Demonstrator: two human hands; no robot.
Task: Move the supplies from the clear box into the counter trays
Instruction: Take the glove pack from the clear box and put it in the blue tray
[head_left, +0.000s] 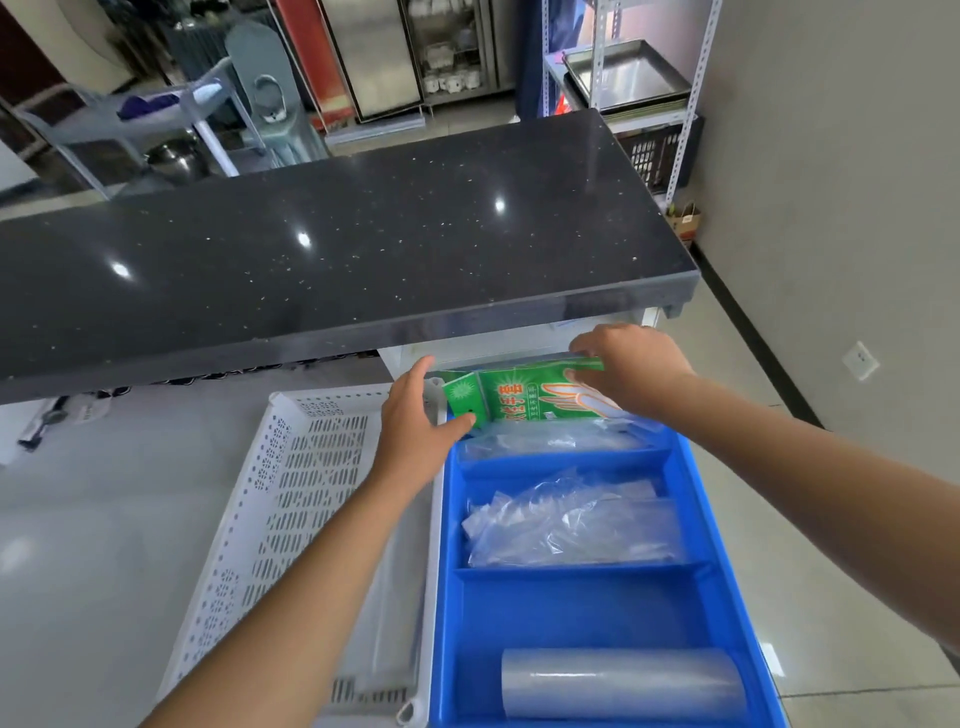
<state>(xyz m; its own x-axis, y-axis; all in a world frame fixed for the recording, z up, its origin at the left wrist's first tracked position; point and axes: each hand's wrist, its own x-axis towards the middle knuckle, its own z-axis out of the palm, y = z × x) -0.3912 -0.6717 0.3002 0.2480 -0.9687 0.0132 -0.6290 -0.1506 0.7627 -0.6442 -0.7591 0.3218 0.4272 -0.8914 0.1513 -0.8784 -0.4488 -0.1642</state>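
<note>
A pale grey lower counter is carrying a white perforated tray and, just beside it, a blue divided tray, under a black speckled countertop.

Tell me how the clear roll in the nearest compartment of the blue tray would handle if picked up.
The clear roll lies on its side, so it would probably roll if nudged, though the blue tray walls should stop it. Its glossy film looks slippery. It seems to be a wound cylinder, so likely firm rather than floppy.
</note>
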